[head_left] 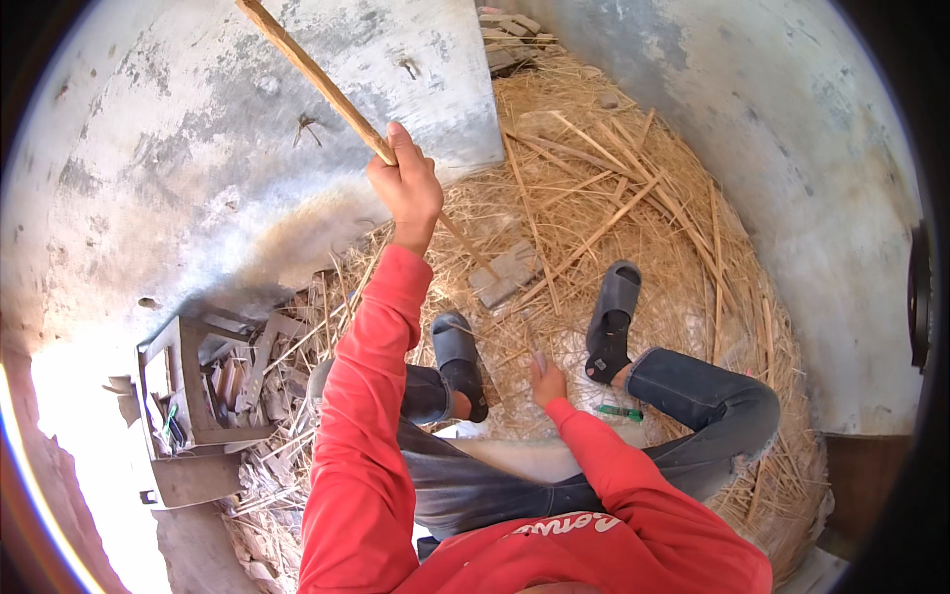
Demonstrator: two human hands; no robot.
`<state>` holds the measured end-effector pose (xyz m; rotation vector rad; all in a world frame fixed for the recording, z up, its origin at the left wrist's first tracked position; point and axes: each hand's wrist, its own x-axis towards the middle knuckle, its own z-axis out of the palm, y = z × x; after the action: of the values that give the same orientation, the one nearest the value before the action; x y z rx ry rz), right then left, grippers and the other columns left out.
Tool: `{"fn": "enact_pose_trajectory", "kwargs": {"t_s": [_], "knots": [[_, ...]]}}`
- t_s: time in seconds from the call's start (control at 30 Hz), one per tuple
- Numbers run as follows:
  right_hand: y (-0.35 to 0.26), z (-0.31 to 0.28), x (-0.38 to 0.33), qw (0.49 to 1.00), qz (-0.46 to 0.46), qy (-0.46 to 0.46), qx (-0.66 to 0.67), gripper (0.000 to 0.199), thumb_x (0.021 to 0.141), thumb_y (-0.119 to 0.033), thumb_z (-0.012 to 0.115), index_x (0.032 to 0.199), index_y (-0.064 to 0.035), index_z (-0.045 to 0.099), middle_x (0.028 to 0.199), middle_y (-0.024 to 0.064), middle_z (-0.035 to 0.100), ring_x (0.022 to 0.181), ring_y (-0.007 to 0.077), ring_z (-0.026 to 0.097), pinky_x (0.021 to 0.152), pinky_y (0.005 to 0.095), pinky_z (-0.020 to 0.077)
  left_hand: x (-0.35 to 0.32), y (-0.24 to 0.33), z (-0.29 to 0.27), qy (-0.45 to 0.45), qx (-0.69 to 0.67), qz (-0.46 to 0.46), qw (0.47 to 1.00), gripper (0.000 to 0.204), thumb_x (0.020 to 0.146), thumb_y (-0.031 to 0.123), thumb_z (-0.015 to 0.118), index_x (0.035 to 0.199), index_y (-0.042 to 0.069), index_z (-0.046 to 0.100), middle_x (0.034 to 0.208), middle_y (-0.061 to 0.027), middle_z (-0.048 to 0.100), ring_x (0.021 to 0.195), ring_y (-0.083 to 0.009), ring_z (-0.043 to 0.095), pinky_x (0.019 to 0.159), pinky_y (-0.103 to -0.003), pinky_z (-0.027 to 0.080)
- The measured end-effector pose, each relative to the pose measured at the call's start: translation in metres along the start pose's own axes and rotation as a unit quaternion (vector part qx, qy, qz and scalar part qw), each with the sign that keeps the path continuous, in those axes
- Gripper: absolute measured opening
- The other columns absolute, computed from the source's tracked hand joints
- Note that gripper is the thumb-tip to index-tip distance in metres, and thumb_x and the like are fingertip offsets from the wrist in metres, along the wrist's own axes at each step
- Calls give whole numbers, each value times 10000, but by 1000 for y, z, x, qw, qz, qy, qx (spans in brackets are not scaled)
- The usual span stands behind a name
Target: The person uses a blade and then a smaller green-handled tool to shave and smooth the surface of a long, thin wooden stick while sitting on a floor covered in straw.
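Note:
My left hand (408, 193) is raised in front of me, its fingers wrapped round a long wooden stick (315, 74). The stick slants from the upper left down past my fist, and its lower end meets a grey block (507, 274) lying on the straw. Low between my legs, my right hand (547, 383) is closed. A thin greyish piece seems to stick out above its fingers, too small and faint to name. The right hand is apart from the stick.
Straw and long split sticks (614, 223) cover the floor (554, 109). My slippered feet (614, 312) flank the work spot. A small green object (618, 411) lies by my right foot. At left stands a wooden frame (213, 381) with scraps; walls (821, 129) curve around.

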<state>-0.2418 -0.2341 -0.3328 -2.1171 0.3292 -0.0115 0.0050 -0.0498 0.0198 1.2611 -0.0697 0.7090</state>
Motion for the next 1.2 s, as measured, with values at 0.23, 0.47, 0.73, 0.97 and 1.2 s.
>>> {"fn": "enact_pose_trajectory", "kwargs": {"t_s": [0.23,0.47,0.73,0.97,1.2], "knots": [[-36,-4,-6,999,-7,-20,46,402,956,-402,584,1048,-17,655,873,292,654,854,477,640,725,517,496,-3,0,-9,-37,-35,-12,999,451,1058,289,476,668,145,299,519,62,273,420,-38,205,389,-253,177],[-1,2,1,995,63,-65,-46,369,942,-370,635,1028,-12,659,820,256,663,796,470,640,681,477,502,-3,5,-11,-36,-52,-26,998,469,1059,297,483,656,146,297,521,67,280,433,-23,204,391,-245,178],[-3,4,-5,998,55,-38,-9,409,957,-416,589,986,-18,679,873,272,670,855,467,644,747,506,499,-3,7,-16,-41,-59,-38,997,465,1056,296,479,661,153,281,526,66,246,433,-38,177,396,-252,161],[5,7,-6,998,44,-24,-25,420,964,-404,581,971,6,673,886,294,661,871,474,640,767,496,500,-1,11,-22,-37,-47,-32,998,467,1055,294,472,663,153,262,524,59,232,434,-48,168,404,-262,149],[13,11,-9,996,71,-39,-24,449,963,-425,572,966,15,660,877,298,657,867,475,642,768,500,501,1,7,-31,-45,-51,-36,997,469,1055,304,475,664,148,268,520,56,249,430,-47,177,400,-262,157]]}}
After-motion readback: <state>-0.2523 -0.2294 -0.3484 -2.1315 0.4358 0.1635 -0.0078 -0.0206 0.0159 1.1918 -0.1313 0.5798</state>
